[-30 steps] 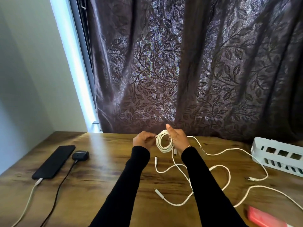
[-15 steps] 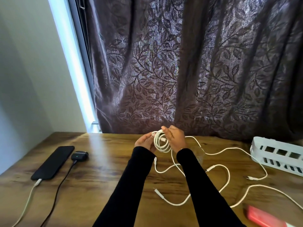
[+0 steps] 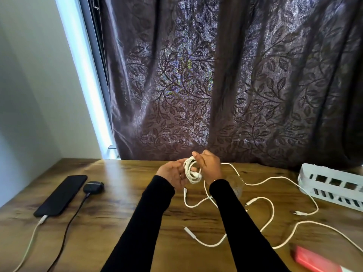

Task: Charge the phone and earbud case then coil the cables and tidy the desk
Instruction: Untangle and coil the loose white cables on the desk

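A white coiled cable (image 3: 191,171) hangs between my hands above the middle of the wooden desk (image 3: 117,211). My right hand (image 3: 208,165) grips the coil with fingers curled round its loops. My left hand (image 3: 172,173) holds the coil's left side, palm up. A short loose end (image 3: 185,195) dangles below the coil. Other white cables (image 3: 269,211) sprawl uncoiled on the desk to the right. At the left lies a black phone (image 3: 61,194) with a white cable plugged in, and beside it a black earbud case (image 3: 93,187) with a black cable.
A white slotted basket (image 3: 332,185) stands at the right edge of the desk. A red flat object (image 3: 314,260) lies at the front right corner. A dark leaf-patterned curtain (image 3: 216,85) hangs behind the desk. A clear glass (image 3: 236,185) stands just behind my right forearm.
My hands came closer together on the coil. The left hand turned palm up under the coil's left side, and the loose end hanging below has shortened.
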